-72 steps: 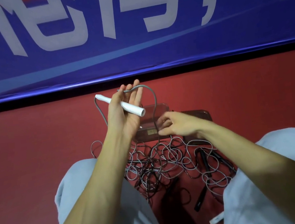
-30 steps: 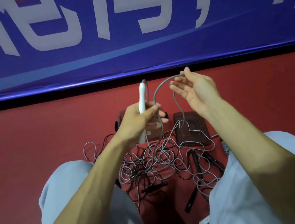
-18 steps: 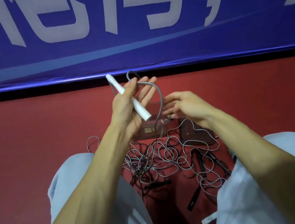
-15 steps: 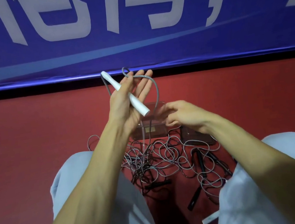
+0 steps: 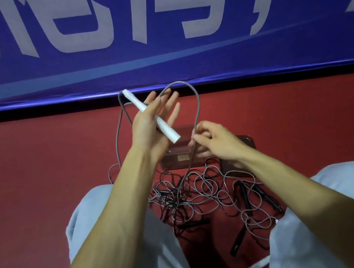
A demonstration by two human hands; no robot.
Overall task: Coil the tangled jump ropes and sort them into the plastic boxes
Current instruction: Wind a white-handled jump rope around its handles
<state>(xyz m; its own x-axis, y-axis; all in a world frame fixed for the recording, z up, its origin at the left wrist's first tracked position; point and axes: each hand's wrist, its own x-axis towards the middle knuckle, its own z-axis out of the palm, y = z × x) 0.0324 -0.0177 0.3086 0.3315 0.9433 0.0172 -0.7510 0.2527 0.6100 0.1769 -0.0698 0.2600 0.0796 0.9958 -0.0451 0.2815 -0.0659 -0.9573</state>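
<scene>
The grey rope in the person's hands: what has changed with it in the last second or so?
The right hand, raised beside the left hand a second ago, laid a turn of grey rope over the left fingers, dropped, and now pinches the rope lower, above the plastic boxes. The white handle swung from upright to slanting across the left palm. Handle still held; tangle and boxes lie as before.

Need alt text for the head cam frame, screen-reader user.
A left hand grips a white cylindrical jump-rope handle across its palm while the right hand pinches the grey rope that arcs over the left fingers. Below them a tangle of grey and black ropes lies on the red floor beside dark translucent plastic boxes.
</scene>
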